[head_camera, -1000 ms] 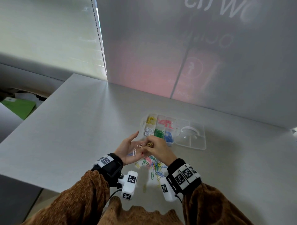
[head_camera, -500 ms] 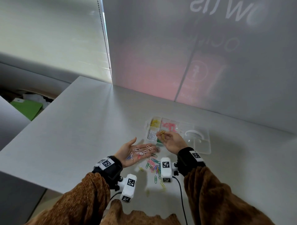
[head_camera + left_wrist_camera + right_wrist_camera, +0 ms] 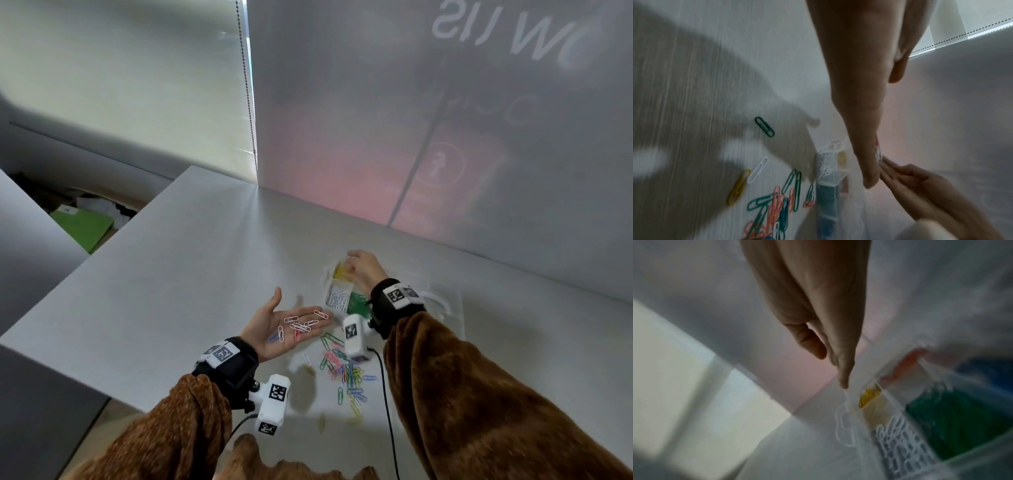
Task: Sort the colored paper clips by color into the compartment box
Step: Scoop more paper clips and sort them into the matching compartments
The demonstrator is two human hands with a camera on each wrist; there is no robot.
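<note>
My left hand (image 3: pixel 291 317) is held palm up above the table, fingers straight, with several white and pink paper clips (image 3: pixel 301 324) lying loose on it. My right hand (image 3: pixel 359 265) reaches over the clear compartment box (image 3: pixel 326 278), its straight fingertips (image 3: pixel 843 382) above the yellow compartment (image 3: pixel 869 395); I see nothing held in it. Next to it are compartments with white clips (image 3: pixel 337 298) and green clips (image 3: pixel 358 303). A mixed pile of coloured clips (image 3: pixel 342 370) lies on the table below my hands, and appears in the left wrist view as the pile (image 3: pixel 772 203).
The box's clear lid (image 3: pixel 442 301) lies open to the right of the compartments. A cable (image 3: pixel 385 394) runs from my right wrist across the table. A wall stands just behind the box. The table's left edge (image 3: pixel 85 274) drops off to a lower area.
My right hand left the left palm with yellow clips, moved up and away to the yellow compartment, and now shows straight fingers. The left hand stayed palm up with its clips.
</note>
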